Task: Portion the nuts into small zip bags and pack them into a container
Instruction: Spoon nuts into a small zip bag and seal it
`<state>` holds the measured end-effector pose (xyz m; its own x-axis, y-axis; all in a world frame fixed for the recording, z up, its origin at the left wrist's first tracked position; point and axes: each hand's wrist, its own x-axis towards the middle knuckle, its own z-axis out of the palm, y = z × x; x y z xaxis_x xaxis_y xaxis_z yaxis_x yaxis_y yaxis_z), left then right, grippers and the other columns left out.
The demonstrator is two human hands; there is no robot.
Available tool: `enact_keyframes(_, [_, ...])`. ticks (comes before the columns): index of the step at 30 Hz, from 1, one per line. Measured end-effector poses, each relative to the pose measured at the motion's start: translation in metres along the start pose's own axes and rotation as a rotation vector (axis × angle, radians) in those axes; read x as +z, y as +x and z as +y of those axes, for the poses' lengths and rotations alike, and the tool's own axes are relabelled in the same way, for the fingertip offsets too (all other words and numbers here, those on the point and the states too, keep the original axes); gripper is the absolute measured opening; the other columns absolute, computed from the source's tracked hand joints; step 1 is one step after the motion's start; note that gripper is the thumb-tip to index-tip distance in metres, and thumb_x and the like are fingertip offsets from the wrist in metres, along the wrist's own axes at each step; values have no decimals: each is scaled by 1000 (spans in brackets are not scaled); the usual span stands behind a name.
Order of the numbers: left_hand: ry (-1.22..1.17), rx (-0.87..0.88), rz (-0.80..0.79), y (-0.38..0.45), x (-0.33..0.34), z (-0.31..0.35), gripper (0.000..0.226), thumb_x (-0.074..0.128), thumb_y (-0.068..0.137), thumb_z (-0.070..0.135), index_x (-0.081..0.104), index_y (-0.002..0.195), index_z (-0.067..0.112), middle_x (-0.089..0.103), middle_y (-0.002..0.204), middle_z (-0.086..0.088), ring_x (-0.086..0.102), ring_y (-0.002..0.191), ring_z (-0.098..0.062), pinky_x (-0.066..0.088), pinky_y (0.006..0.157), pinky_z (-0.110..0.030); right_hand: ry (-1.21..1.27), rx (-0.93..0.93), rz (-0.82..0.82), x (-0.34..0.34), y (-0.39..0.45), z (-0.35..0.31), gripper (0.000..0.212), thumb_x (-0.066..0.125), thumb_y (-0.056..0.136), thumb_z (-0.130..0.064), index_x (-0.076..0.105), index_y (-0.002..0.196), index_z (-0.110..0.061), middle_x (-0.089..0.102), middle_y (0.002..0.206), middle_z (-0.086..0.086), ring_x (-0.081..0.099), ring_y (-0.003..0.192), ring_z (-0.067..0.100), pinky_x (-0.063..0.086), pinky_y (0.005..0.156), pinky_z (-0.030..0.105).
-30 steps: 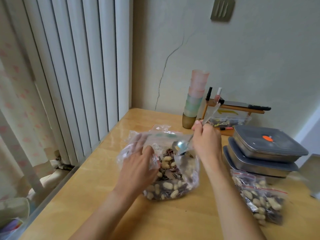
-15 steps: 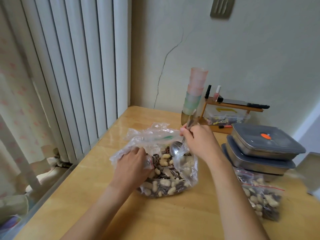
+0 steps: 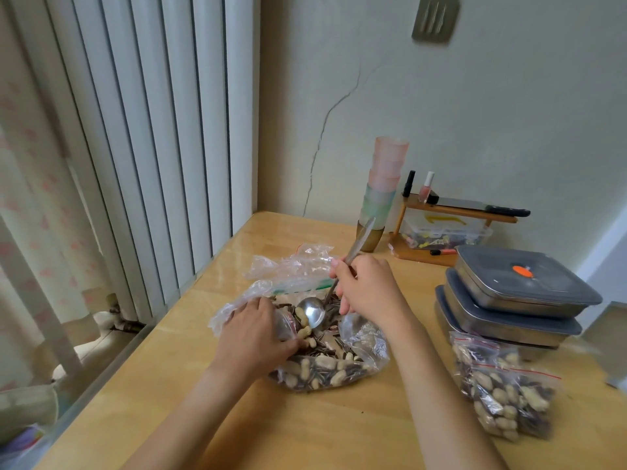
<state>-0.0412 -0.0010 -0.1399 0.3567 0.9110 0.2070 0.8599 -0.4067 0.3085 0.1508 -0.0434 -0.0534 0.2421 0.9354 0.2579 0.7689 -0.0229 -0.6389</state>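
A large clear plastic bag of peanuts and striped seeds lies open on the wooden table. My left hand grips the bag's near-left rim, holding the mouth open. My right hand grips the handle of a metal spoon; its bowl dips into the nuts inside the bag. Two filled small zip bags with red seal lines lie at the right, in front of a stack of three steel containers with grey lids.
A stack of pastel plastic cups stands at the back by the wall. Beside it a small wooden shelf carries bottles and a knife, with a clear box beneath. Vertical blinds run along the table's left edge.
My right hand has lowered the spoon from above the bag's mouth down into the nuts. My left hand has slid nearer along the bag rim.
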Motion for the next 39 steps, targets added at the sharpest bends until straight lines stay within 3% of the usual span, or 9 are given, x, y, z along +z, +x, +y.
enact_keyframes(3, [9, 1, 23, -2, -1, 1, 72, 60, 81, 74, 49, 125, 19, 54, 133, 4, 51, 124, -19, 43, 102, -33, 54, 42, 62, -1, -1, -2, 44, 44, 108, -43, 65, 88, -10, 71, 62, 7, 68, 48, 10, 61, 63, 33])
enact_keyframes(6, [25, 1, 26, -3, -2, -1, 68, 60, 84, 68, 49, 128, 18, 55, 133, 2, 51, 125, -20, 44, 103, -33, 33, 40, 166, -3, 1, 0, 38, 45, 108, -34, 65, 92, -8, 70, 59, 5, 68, 49, 7, 58, 58, 19])
enact_keyframes(9, [19, -6, -13, -3, -1, 0, 62, 61, 87, 61, 49, 128, 17, 53, 129, 1, 49, 125, -22, 45, 102, -33, 18, -12, 127, 1, 1, -2, 40, 47, 108, -32, 66, 85, -7, 70, 57, 3, 67, 49, 4, 60, 61, 23])
enact_keyframes(13, [-110, -22, -41, -2, -1, 2, 37, 65, 87, 39, 47, 109, 14, 51, 108, -2, 52, 101, -22, 40, 75, -25, 73, -72, 57, 7, -3, -12, 40, 48, 108, -30, 68, 82, -7, 71, 59, 2, 68, 49, 7, 58, 60, 20])
enact_keyframes(16, [-218, -40, -29, 1, 1, -1, 36, 73, 82, 29, 47, 102, 13, 46, 102, 0, 47, 93, -19, 34, 64, -21, 117, -25, 80, 11, -2, -13, 41, 48, 108, -27, 68, 80, -4, 72, 59, 4, 69, 47, 12, 59, 55, 24])
enact_keyframes(25, [-344, 62, 48, 3, 7, 5, 33, 77, 75, 21, 51, 95, 15, 42, 95, 8, 45, 85, -15, 38, 65, -16, 462, 295, 107, 11, 4, 11, 33, 54, 107, -26, 68, 93, 0, 75, 67, 13, 76, 62, 29, 64, 64, 38])
enact_keyframes(30, [-349, 50, 117, 1, 6, 6, 36, 78, 79, 32, 52, 100, 19, 48, 103, 7, 49, 93, -16, 35, 70, -22, 655, 440, 148, 3, 3, 24, 28, 55, 107, -18, 66, 97, 6, 75, 72, 21, 77, 68, 34, 63, 58, 29])
enact_keyframes(35, [-366, 55, 100, 2, 1, 7, 35, 75, 83, 37, 47, 95, 21, 46, 94, 10, 46, 79, -6, 34, 60, -18, 652, 460, 210, -16, 5, 31, 27, 55, 107, -19, 67, 96, 3, 76, 72, 20, 77, 67, 32, 63, 65, 32])
enact_keyframes(39, [-223, 30, 112, 5, 5, 13, 25, 64, 83, 30, 46, 98, 21, 47, 92, 9, 46, 88, -18, 36, 79, -32, 573, 454, 262, -32, 4, 36, 29, 55, 107, -23, 68, 95, 0, 75, 70, 17, 77, 65, 29, 62, 61, 30])
